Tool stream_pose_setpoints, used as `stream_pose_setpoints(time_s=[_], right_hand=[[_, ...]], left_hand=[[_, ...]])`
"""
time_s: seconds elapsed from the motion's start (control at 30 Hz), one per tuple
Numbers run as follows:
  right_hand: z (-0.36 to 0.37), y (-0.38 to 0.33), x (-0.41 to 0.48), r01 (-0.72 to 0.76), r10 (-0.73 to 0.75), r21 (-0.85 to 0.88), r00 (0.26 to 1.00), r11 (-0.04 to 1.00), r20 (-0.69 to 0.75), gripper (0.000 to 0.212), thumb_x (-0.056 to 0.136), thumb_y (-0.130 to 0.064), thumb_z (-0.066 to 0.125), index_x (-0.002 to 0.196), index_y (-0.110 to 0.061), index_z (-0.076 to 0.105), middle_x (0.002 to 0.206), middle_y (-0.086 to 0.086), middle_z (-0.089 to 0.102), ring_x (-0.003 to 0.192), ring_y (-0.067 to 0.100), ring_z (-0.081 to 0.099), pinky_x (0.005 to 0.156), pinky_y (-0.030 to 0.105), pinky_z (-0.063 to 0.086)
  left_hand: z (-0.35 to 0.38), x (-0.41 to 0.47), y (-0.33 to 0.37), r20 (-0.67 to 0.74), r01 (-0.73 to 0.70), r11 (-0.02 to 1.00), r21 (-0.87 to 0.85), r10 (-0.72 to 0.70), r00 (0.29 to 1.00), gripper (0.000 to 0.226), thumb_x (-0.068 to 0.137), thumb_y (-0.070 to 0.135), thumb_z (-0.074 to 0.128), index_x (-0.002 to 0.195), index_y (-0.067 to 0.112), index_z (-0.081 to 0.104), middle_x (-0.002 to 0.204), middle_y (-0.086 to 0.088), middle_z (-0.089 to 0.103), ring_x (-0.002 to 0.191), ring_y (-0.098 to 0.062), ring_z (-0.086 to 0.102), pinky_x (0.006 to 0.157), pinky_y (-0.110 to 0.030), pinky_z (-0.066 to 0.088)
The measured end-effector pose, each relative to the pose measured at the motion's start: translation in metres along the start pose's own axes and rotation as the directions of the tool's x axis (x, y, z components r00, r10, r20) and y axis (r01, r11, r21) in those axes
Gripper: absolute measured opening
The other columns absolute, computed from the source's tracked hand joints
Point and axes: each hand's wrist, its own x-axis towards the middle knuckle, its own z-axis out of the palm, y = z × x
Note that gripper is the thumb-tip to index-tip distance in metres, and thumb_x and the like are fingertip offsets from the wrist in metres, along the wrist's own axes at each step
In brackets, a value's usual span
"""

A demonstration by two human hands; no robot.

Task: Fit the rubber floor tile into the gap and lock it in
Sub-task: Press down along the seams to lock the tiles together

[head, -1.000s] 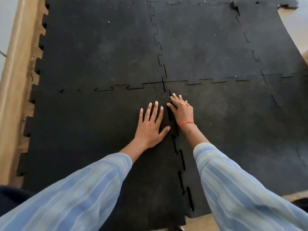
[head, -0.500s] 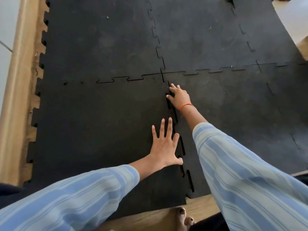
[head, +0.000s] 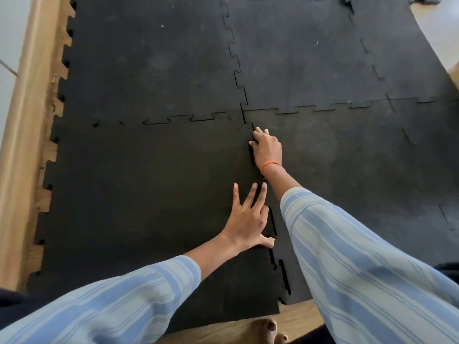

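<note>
The black rubber floor tile (head: 149, 194) lies at near left among other black interlocking tiles. Its right edge meets the neighbouring tile (head: 347, 170) along a toothed seam (head: 273, 224) where dark gaps still show between the teeth. My left hand (head: 248, 222) rests flat on the tile beside the seam, fingers spread, thumb on the seam. My right hand (head: 267, 147) presses with curled fingers on the seam's far end, near the corner where the tiles meet. An orange band circles that wrist.
Two more joined tiles (head: 298, 58) lie beyond. Wooden floor (head: 22, 170) borders the mat on the left and near side, with a pale floor patch at far right (head: 439, 33). My bare toes (head: 269, 328) show at the near edge.
My left hand has slid back along the seam toward me, from beside the right hand to lower down. The right hand stays near the corner. The view has tilted down.
</note>
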Motion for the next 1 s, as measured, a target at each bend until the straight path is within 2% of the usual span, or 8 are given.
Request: stream_pose_setpoints(time_s=[0.13, 0.23, 0.33, 0.4, 0.53, 0.73, 0.9, 1.0], right_hand=[[0.0, -0.002, 0.001, -0.018, 0.018, 0.002, 0.998, 1.0, -0.067, 0.028, 0.097, -0.014, 0.048, 0.122, -0.006, 0.058, 0.138, 0.012, 0.053, 0.123, 0.035, 0.051, 0.096, 0.046, 0.044], [-0.001, -0.001, 0.002, -0.071, 0.077, 0.059, 0.989, 0.996, -0.122, 0.028, 0.094, -0.016, 0.053, 0.121, -0.01, 0.061, 0.129, 0.011, 0.06, 0.112, 0.036, 0.059, 0.09, 0.043, 0.048], [-0.011, 0.001, 0.007, -0.094, 0.098, 0.066, 0.993, 0.993, -0.068, 0.035, 0.091, -0.02, 0.058, 0.126, -0.016, 0.058, 0.125, 0.011, 0.063, 0.113, 0.036, 0.058, 0.092, 0.042, 0.048], [-0.014, -0.001, 0.009, -0.046, 0.046, -0.015, 0.999, 0.999, 0.011, 0.047, 0.093, -0.02, 0.054, 0.139, -0.022, 0.043, 0.137, 0.009, 0.054, 0.124, 0.036, 0.051, 0.095, 0.045, 0.045], [0.001, -0.001, 0.004, 0.078, -0.064, -0.168, 0.994, 0.983, 0.085, 0.054, 0.098, -0.01, 0.035, 0.149, -0.024, 0.021, 0.158, -0.005, 0.02, 0.145, 0.023, 0.021, 0.107, 0.056, 0.032], [0.01, -0.003, 0.003, 0.057, -0.049, -0.187, 0.998, 0.981, 0.048, 0.057, 0.097, -0.005, 0.036, 0.149, -0.019, 0.02, 0.158, -0.003, 0.021, 0.146, 0.021, 0.018, 0.111, 0.056, 0.027], [0.012, 0.0, 0.003, 0.077, -0.063, -0.165, 0.994, 0.983, 0.088, 0.055, 0.097, -0.013, 0.033, 0.15, -0.017, 0.018, 0.159, -0.002, 0.017, 0.147, 0.018, 0.012, 0.116, 0.054, 0.019], [0.011, -0.001, 0.002, 0.071, -0.059, -0.105, 0.992, 0.992, 0.112, 0.057, 0.096, -0.028, 0.032, 0.15, -0.015, 0.019, 0.16, -0.001, 0.012, 0.148, 0.014, 0.008, 0.118, 0.053, 0.01]], left_hand=[[-0.002, 0.005, 0.004, 0.022, 0.015, 1.0, -0.014, -0.015, 1.0, 0.079, 0.072, 0.064, 0.064, 0.117, 0.0, 0.058, 0.155, -0.022, 0.019, 0.144, -0.035, 0.017, 0.107, -0.072, 0.004], [-0.001, 0.012, 0.014, 0.105, 0.093, 0.993, -0.077, -0.084, 0.991, 0.094, 0.077, 0.062, 0.062, 0.141, 0.0, 0.035, 0.157, -0.021, 0.011, 0.146, -0.034, 0.003, 0.107, -0.07, 0.001], [0.004, 0.008, 0.016, 0.109, 0.09, 0.994, -0.066, -0.083, 0.991, 0.1, 0.079, 0.062, 0.06, 0.149, 0.003, 0.019, 0.158, -0.023, 0.003, 0.145, -0.037, -0.002, 0.108, -0.069, 0.003], [0.011, 0.003, 0.011, 0.071, 0.03, 0.998, -0.051, -0.027, 0.997, 0.094, 0.084, 0.062, 0.052, 0.152, 0.012, 0.012, 0.159, -0.019, 0.001, 0.145, -0.037, -0.006, 0.108, -0.068, 0.0], [0.02, 0.002, 0.0, 0.052, -0.079, 0.994, -0.078, 0.084, 0.995, 0.075, 0.087, 0.063, 0.042, 0.15, 0.027, 0.022, 0.161, -0.007, 0.008, 0.145, -0.036, -0.013, 0.108, -0.068, -0.008], [0.023, 0.003, -0.008, 0.024, -0.135, 0.989, -0.059, 0.136, 0.99, 0.066, 0.084, 0.063, 0.046, 0.139, 0.026, 0.045, 0.153, -0.004, 0.035, 0.145, -0.038, 0.007, 0.109, -0.07, 0.006], [0.028, 0.001, -0.023, -0.016, -0.192, 0.975, -0.11, 0.192, 0.981, 0.068, 0.09, 0.062, 0.034, 0.148, 0.028, 0.024, 0.158, -0.005, 0.022, 0.147, -0.028, 0.003, 0.114, -0.06, -0.001], [0.026, 0.0, -0.048, -0.172, -0.166, 0.976, -0.14, 0.141, 0.975, 0.063, 0.092, 0.043, 0.043, 0.146, 0.01, 0.034, 0.155, -0.011, 0.029, 0.144, -0.024, 0.024, 0.117, -0.05, 0.016]])
